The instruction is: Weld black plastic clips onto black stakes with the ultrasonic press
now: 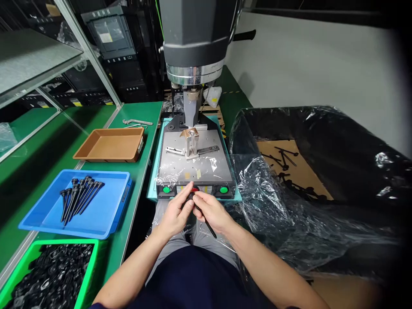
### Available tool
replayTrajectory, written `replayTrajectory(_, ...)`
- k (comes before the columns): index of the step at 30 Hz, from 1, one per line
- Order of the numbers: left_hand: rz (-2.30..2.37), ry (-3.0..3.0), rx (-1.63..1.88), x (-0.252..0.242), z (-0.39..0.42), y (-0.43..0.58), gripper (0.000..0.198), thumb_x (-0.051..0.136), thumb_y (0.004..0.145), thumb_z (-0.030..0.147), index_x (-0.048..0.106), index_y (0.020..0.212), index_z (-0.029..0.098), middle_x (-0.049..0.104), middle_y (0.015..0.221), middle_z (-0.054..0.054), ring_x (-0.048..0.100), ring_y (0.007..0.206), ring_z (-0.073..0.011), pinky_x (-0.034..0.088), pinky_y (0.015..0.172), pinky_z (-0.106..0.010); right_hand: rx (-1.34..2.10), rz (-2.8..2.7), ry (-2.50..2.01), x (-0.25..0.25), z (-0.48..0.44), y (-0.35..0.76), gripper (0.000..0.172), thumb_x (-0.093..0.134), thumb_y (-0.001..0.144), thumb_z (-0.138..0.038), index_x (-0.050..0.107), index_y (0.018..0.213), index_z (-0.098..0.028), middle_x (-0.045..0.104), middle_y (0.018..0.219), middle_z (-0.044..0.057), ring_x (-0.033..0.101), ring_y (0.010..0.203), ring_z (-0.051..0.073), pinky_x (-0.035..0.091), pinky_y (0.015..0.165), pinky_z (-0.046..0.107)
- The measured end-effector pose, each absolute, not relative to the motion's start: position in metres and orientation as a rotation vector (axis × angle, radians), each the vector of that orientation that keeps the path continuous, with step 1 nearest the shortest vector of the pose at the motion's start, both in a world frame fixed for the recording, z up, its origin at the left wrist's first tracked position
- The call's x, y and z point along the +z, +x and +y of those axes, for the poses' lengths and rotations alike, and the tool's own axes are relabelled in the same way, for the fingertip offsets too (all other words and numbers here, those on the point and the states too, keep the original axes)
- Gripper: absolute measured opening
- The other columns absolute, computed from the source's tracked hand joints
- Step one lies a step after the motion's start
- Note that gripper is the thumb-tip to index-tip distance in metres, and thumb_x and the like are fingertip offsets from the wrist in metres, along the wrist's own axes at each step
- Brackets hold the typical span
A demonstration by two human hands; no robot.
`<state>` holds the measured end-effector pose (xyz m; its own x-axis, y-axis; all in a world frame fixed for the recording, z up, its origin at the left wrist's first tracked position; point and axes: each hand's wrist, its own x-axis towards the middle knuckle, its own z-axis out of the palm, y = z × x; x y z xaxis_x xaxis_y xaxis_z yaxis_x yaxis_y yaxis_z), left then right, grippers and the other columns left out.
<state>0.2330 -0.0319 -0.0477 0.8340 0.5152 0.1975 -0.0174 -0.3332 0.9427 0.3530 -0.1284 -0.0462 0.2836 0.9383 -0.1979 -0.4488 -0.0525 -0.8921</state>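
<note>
Both forearms reach forward, wrists angled inward, to just off the press's front edge. There the left hand and right hand pinch one slim black part between them, its tail slanting toward the lap. Near the bench's right edge, a blue tray holds similar parts; nearer me, a green crate holds small black pieces.

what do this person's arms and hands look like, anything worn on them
The left hand and right hand are bare, with no gloves, rings or watch visible. The forearms are uncovered too; dark navy sleeve edges just show at the picture's bottom.
</note>
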Motion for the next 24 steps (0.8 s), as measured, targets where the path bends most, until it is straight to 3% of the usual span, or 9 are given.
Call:
replayTrajectory(3,0.491,1.745,0.585,-0.058,-0.03,0.229,0.058,0.055,0.09,0.032,0.037,0.145,0.025,0.037,0.152,-0.009,0.037,0.138,-0.023,0.035,0.112,-0.041,1.005,-0.56,-1.098,-0.033,-0.105,0.389,0.03,0.068,0.079,-0.043,0.058,0.096,-0.019,0.062,0.076,0.0,0.053,0.058,0.01,0.043,0.053,0.023)
replayTrajectory(7,0.625,1.633,0.547,-0.08,-0.027,0.212,0.049,0.056,0.089,0.035,0.049,0.137,0.023,0.049,0.143,-0.011,0.047,0.131,-0.0238,0.042,0.105,-0.04,0.612,-0.613,-1.168,-0.013,-0.06,0.45,0.03,0.072,0.073,-0.035,0.059,0.095,-0.02,0.066,0.084,0.003,0.062,0.085,0.017,0.048,0.082,0.033)
replayTrajectory(13,0.697,1.626,0.406,-0.105,-0.031,0.19,0.035,0.057,0.088,0.038,0.065,0.118,0.024,0.055,0.136,-0.011,0.053,0.124,-0.0257,0.049,0.096,-0.04,0.425,-0.742,-1.311,-0.026,0.012,0.507,0.036,0.072,0.067,-0.038,0.058,0.093,-0.018,0.063,0.086,0.004,0.058,0.079,0.017,0.05,0.071,0.032)
replayTrajectory(20,0.751,1.605,0.31,-0.12,-0.038,0.181,0.029,0.056,0.087,0.042,0.07,0.105,0.025,0.06,0.13,-0.009,0.055,0.121,-0.0259,0.048,0.098,-0.04,0.215,-0.978,-1.577,-0.047,0.038,0.529,0.038,0.066,0.074,-0.035,0.067,0.109,-0.02,0.066,0.094,0.006,0.058,0.09,0.022,0.047,0.085,0.039)
replayTrajectory(24,0.732,1.593,0.283,-0.131,-0.037,0.179,0.027,0.055,0.087,0.04,0.071,0.102,0.023,0.062,0.126,-0.009,0.057,0.117,-0.0237,0.045,0.101,-0.036,0.4,-0.934,-1.593,-0.046,0.048,0.537,0.04,0.067,0.07,-0.036,0.067,0.107,-0.021,0.068,0.102,0.005,0.058,0.1,0.025,0.044,0.09,0.039)
